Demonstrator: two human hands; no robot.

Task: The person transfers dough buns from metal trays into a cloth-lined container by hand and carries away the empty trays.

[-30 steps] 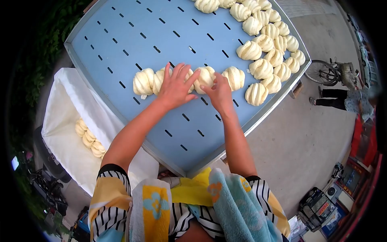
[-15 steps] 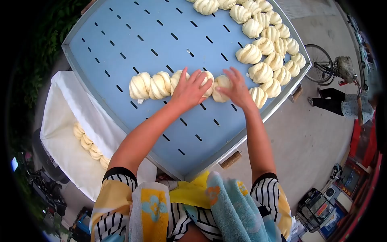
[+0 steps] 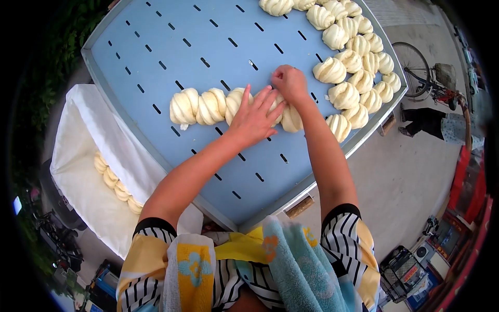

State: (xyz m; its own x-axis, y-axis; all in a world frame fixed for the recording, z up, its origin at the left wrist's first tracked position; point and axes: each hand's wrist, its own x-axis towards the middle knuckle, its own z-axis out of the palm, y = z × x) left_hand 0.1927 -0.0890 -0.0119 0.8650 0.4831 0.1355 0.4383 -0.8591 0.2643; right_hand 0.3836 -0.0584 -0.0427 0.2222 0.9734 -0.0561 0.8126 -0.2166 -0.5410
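Observation:
A row of twisted dough buns [image 3: 210, 106] lies across the blue slotted tray [image 3: 208, 57]. My left hand [image 3: 254, 115] rests over the buns in the row's right half, its fingers spread. Just beyond the row's right end, my right hand [image 3: 289, 82] has its fingers curled in; whatever they hold, if anything, is hidden. Under my right wrist, the last bun [image 3: 291, 119] is partly covered. More buns [image 3: 344, 95] sit close together along the tray's right side.
A white cloth-lined container [image 3: 78, 156] with several buns [image 3: 110, 178] stands at the lower left. Metal edges surround the tray. On the right are a bicycle [image 3: 416, 73], a person [image 3: 434, 125] and a wire basket [image 3: 403, 273].
My right hand has moved from the row's right end to its far side, and its fingers have closed. My left hand has shifted slightly right, still spread. The person and bicycle have moved.

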